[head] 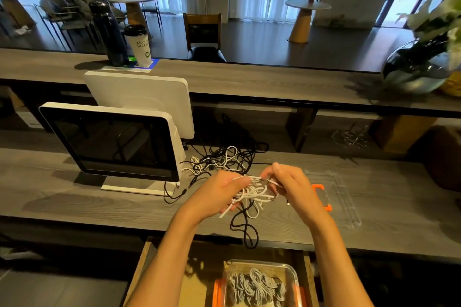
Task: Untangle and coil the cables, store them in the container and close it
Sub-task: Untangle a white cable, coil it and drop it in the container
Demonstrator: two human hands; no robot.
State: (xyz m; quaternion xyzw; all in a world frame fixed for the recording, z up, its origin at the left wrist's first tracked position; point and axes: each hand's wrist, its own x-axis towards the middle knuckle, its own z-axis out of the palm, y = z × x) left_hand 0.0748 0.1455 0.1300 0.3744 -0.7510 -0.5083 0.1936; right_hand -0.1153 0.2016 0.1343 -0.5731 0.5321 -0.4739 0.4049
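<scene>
Above the grey surface (74,207), the left hand (219,194) is gripping a bundle of white cable (252,194) while the right hand (291,187) is pinching its strand. A tangled pile (224,157) is lying at 12 o'clock, the clear lid (334,197) at 3 o'clock, and the container (257,284) with coiled cables in the drawer at 6 o'clock.

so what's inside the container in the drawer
The container holds several coiled cables, grey-white, bunched together. Its bottom under them is hidden, and the frame edge cuts off its near part, so the count is unclear.
</scene>
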